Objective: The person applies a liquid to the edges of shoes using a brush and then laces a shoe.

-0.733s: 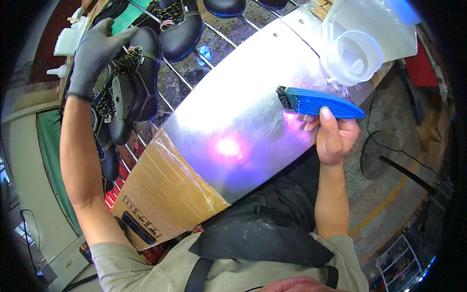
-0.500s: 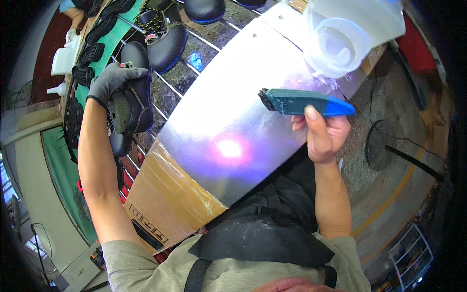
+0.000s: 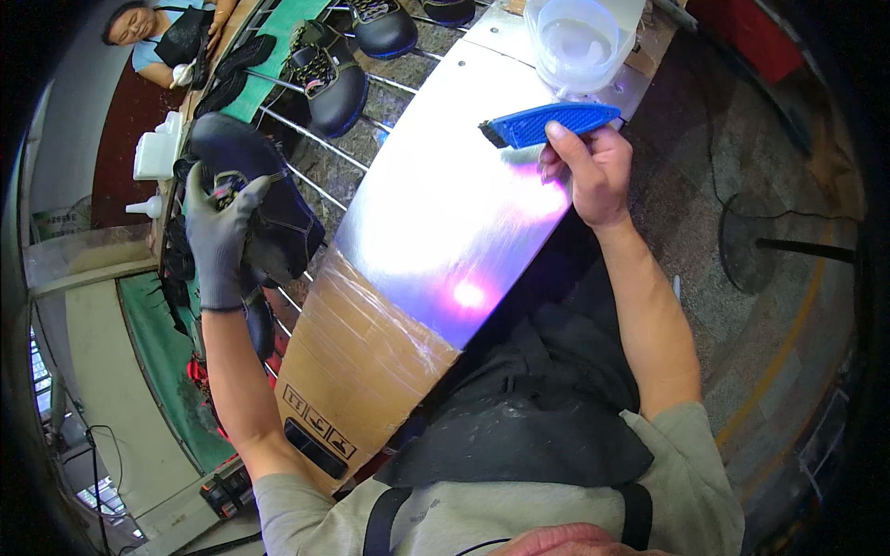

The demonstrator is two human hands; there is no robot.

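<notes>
My left hand (image 3: 221,227), in a grey glove, is closed around a black shoe (image 3: 289,215) with pale stitching, at the left above the metal rods. Its fingers grip near the shoe's opening and partly hide it. In my bare right hand (image 3: 601,176) is a blue-handled brush (image 3: 561,120), pinched between thumb and fingers. The brush's dark bristles point left, over the shiny metal sheet (image 3: 436,195). Just beyond the brush stands a translucent plastic tub (image 3: 577,51) with whitish contents.
More black shoes (image 3: 337,97) rest on the metal rods (image 3: 320,144) beyond my left hand. A white bottle (image 3: 158,148) and dark soles (image 3: 243,57) line the far-left bench. A co-worker (image 3: 181,42) is behind it. Cardboard (image 3: 371,324) wraps the sheet's near end; a round stand base (image 3: 744,243) is at right.
My left hand has raised the shoe off the rods toward me and turned it. My right hand has moved the brush farther away and slightly left, near the tub. A co-worker has come into view.
</notes>
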